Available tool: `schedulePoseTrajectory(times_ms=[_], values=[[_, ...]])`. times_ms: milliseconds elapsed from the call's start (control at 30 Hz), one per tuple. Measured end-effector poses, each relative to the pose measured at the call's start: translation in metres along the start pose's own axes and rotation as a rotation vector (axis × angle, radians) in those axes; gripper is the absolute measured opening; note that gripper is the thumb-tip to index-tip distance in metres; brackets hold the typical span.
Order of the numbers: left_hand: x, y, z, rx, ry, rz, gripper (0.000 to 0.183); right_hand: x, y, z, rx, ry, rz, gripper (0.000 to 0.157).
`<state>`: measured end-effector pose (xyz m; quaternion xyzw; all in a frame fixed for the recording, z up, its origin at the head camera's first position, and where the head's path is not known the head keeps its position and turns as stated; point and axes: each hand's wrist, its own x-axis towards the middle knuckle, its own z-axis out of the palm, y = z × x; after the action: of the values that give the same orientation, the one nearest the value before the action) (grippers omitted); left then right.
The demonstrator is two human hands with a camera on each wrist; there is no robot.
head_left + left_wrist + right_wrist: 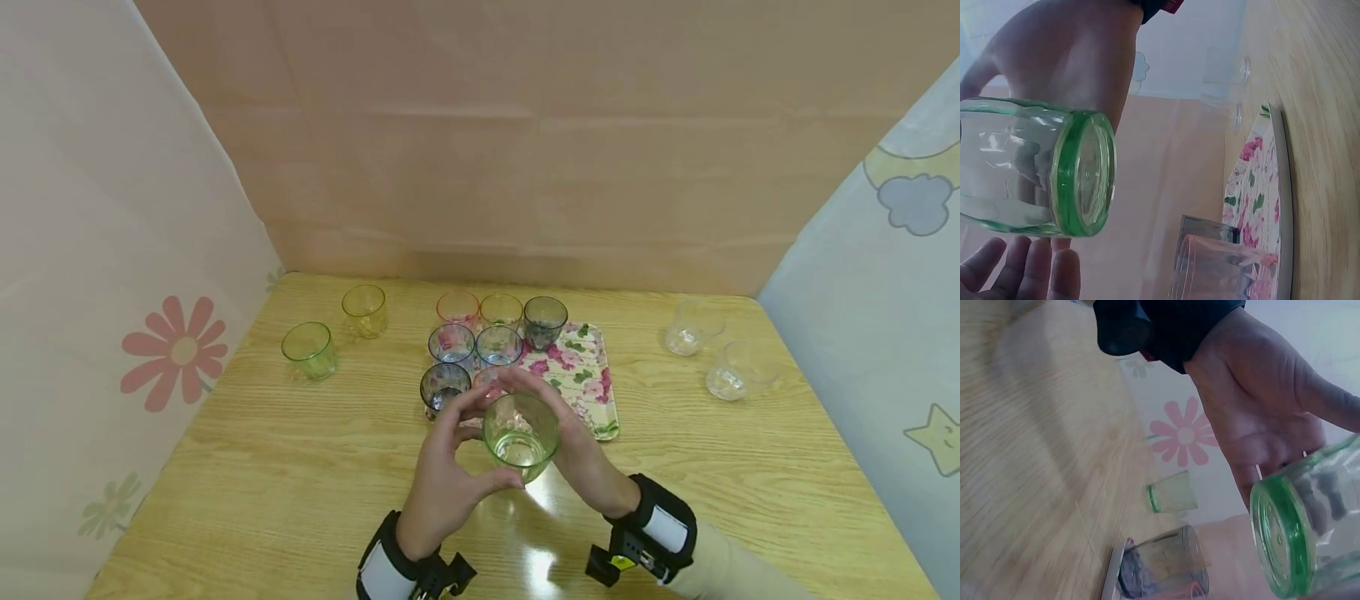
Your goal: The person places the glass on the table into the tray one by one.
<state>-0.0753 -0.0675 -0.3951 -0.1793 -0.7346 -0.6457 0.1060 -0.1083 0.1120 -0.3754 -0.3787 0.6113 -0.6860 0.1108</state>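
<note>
Head view: the green glass [520, 435] is held up off the table [300, 492], near the close edge of the floral tray [606, 392], mouth up. It is pinched between thumb and fingers of the left hand [442, 487]; the right hand [583, 458] is laid along its other side, fingers extended (whether any grip is made there cannot be told). On the tray, packed glasses [452, 345] are set close together, so a rim could be chipped if the green one were lowered among them, with the sight line partly blocked by both hands.

Left wrist view: a pink glass [1229, 269] is seen upright on the tray, apart from the held base; it could be struck if the smooth wall slipped.

Right wrist view: the base is left unsupported, so a drop would most likely be caused by the left hand being loosened too early. A grey glass [1163, 559] is placed close to the tray's edge and might be tipped by a nudge.
</note>
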Motion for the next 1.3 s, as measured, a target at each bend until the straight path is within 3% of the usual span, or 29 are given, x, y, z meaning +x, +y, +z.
schedulePoseTrajectory(times_ms=[233, 433, 533, 633, 700, 800, 933, 1067, 1300], values=[[0.003, -0.009, -0.008, 0.037, 0.061, 0.043, 0.074, -0.008, 0.004, -0.006, 0.044, -0.05, -0.033, 0.072], [0.006, -0.003, -0.01, 0.046, 0.104, 0.015, 0.064, -0.013, 0.01, -0.009, -0.053, 0.035, 0.026, 0.074], [0.008, 0.007, -0.013, 0.045, 0.15, -0.008, 0.045, -0.013, 0.013, -0.012, -0.086, 0.093, 0.031, 0.076], [0.01, 0.008, -0.019, 0.049, 0.24, -0.012, 0.017, -0.013, 0.015, -0.017, -0.103, 0.141, 0.025, 0.076], [0.011, -0.001, -0.027, 0.052, 0.313, -0.009, 0.006, -0.014, 0.016, -0.022, -0.111, 0.171, 0.022, 0.076], [0.013, -0.023, -0.04, 0.096, 0.421, -0.036, 0.007, -0.015, 0.016, -0.033, -0.136, 0.215, 0.016, 0.076], [0.015, -0.049, -0.057, 0.178, 0.512, -0.166, 0.011, -0.017, 0.015, -0.049, -0.177, 0.269, 0.016, 0.075], [0.017, -0.062, -0.067, 0.266, 0.467, -0.29, 0.021, -0.017, 0.019, -0.064, -0.233, 0.333, 0.041, 0.079], [0.017, -0.079, -0.072, 0.309, 0.303, -0.409, 0.028, -0.012, 0.033, -0.083, -0.353, 0.429, 0.173, 0.077]])
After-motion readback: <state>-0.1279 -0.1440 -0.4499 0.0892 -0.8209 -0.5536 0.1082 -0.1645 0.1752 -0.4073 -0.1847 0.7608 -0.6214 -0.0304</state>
